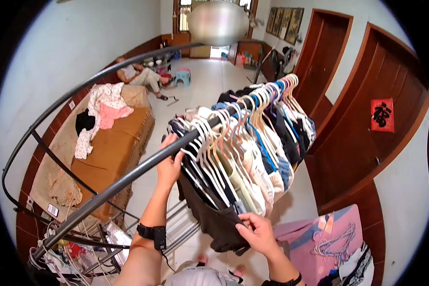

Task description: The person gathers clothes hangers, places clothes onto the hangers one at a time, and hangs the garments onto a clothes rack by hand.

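A black metal rail (143, 167) runs diagonally across the view, with many clothes on hangers (214, 126) along its far half. At the near end of the row hangs a dark brown garment (207, 217). My left hand (170, 159) is just below the rail beside the first hanger, its fingers partly hidden behind the rail and clothes. My right hand (257, 232) pinches the lower right edge of the dark brown garment between thumb and fingers. Lighter garments (252, 167) hang behind it.
A brown couch (112, 157) with clothes stands left; a person (145, 76) sits beyond it, near a blue stool (182, 77). Loose hangers (336, 243) lie on a pink surface (300, 233) at lower right. More hangers (57, 264) are at lower left. Wooden doors (381, 114) line the right.
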Demonstrator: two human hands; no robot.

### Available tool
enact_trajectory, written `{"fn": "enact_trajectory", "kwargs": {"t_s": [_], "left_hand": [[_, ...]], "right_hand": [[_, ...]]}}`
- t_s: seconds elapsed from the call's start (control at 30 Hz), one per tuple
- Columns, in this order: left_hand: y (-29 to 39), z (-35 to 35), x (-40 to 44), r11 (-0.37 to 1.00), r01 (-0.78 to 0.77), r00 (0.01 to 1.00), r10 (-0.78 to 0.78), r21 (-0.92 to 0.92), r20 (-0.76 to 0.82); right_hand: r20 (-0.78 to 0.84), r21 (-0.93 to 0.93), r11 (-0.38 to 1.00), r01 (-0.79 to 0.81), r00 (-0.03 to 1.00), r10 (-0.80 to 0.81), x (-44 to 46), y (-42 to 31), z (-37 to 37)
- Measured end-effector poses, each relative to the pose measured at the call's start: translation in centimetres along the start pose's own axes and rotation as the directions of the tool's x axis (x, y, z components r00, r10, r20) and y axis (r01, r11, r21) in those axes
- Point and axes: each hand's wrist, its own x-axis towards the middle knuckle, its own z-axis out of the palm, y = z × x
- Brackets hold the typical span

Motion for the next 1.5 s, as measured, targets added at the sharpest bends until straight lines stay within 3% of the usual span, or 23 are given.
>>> {"fn": "enact_trajectory", "kwargs": {"t_s": [0.07,0.13,0.17,0.27,0.33,0.37,0.43,0.47,0.5,0.53,0.57,0.6,0.63,0.7,0.73,0.83,0.93,1.0,1.1,1.27,1.33,1.47,1.5], "left_hand": [[-0.1,-0.2,-1.9,0.984,0.151,0.988,-0.154,-0.093,-0.022],[-0.3,0.5,-4.5,0.986,0.157,0.981,-0.163,-0.056,-0.110],[-0.6,0.7,-6.0,0.975,0.218,0.973,-0.221,-0.039,-0.070],[-2.2,1.7,-11.8,0.930,0.367,0.930,-0.367,0.020,0.027],[-4.7,1.8,-15.8,0.923,0.363,0.920,-0.377,0.130,0.110],[-4.9,2.6,-19.7,0.939,0.265,0.908,-0.320,0.219,0.272],[-3.7,1.6,-23.8,0.923,0.258,0.753,-0.378,0.287,0.539],[-1.5,1.3,-25.1,0.855,0.375,0.594,-0.519,0.359,0.615],[-3.1,0.9,-28.9,0.887,0.277,0.589,-0.460,0.369,0.664],[-5.1,1.5,-31.8,0.864,0.391,0.427,-0.475,0.317,0.769],[-3.0,1.1,-33.4,0.902,0.307,0.365,-0.407,0.305,0.837],[2.4,4.1,-36.3,0.888,0.368,0.270,-0.386,0.276,0.882],[2.2,5.6,-38.9,0.875,0.450,0.189,-0.286,0.176,0.939],[9.1,8.4,-40.0,0.929,0.347,0.120,-0.179,0.128,0.976],[12.0,10.0,-40.6,0.960,0.263,0.122,-0.134,0.098,0.983],[20.0,15.0,-41.6,0.975,0.223,0.037,0.008,-0.016,0.999],[28.7,17.8,-41.9,0.990,0.085,-0.059,0.117,-0.112,0.991],[32.2,19.6,-43.0,0.956,0.005,-0.053,0.294,-0.294,0.954],[36.2,21.7,-44.9,0.874,0.011,-0.163,0.480,-0.485,0.862],[40.7,24.3,-46.2,0.879,0.108,-0.329,0.473,-0.465,0.818],[41.9,26.1,-46.5,0.849,0.109,-0.369,0.518,-0.518,0.772],[44.2,31.5,-47.9,0.809,0.144,-0.407,0.573,-0.570,0.711],[45.2,32.6,-47.9,0.819,0.159,-0.413,0.562,-0.551,0.717]], "right_hand": [[-0.045,0.046,0.999,0.006,0.999,-0.004,-0.8,-0.1,-0.3],[-0.092,0.005,0.999,0.049,0.995,-0.049,-1.8,0.0,-0.9],[-0.133,-0.047,0.994,0.100,0.985,-0.106,-2.5,0.1,-1.4],[-0.116,0.034,0.998,0.046,0.992,-0.042,-5.5,2.4,-3.5],[-0.039,-0.032,0.999,-0.012,0.999,0.011,-6.6,4.1,-4.3],[-0.041,-0.046,0.996,-0.073,0.997,0.071,-10.5,4.9,-6.0],[0.010,-0.059,0.993,-0.098,0.995,0.099,-13.7,6.2,-7.7],[0.021,-0.049,0.994,-0.097,0.995,0.099,-15.5,6.9,-8.3],[0.035,-0.043,0.992,-0.118,0.992,0.120,-17.2,7.3,-9.2],[-0.008,-0.043,0.991,-0.128,0.992,0.128,-18.8,7.4,-10.0],[-0.026,-0.061,0.986,-0.153,0.988,0.152,-20.6,7.6,-10.8],[-0.078,-0.077,0.976,-0.202,0.978,0.196,-25.0,8.5,-14.5],[-0.128,-0.091,0.977,-0.194,0.975,0.182,-27.1,9.5,-15.3],[-0.210,-0.004,0.968,-0.251,0.947,0.245,-31.6,10.8,-17.0],[-0.259,0.080,0.952,-0.296,0.916,0.306,-33.9,11.0,-17.8],[-0.361,0.135,0.921,-0.365,0.848,0.389,-40.1,11.1,-20.0],[-0.474,0.153,0.903,-0.401,0.772,0.423,-45.7,11.6,-21.4],[-0.550,0.215,0.891,-0.399,0.705,0.448,-49.0,12.7,-21.7],[-0.652,0.324,0.870,-0.373,0.578,0.491,-52.8,13.6,-21.8],[-0.764,0.410,0.835,-0.366,0.362,0.534,-56.7,14.0,-23.5],[-0.794,0.384,0.803,-0.456,0.281,0.540,-58.0,13.9,-25.3],[-0.935,0.270,0.836,-0.477,0.078,0.347,-60.1,15.1,-29.3],[-0.943,0.309,0.873,-0.377,0.001,0.334,-60.5,15.8,-30.4]]}}
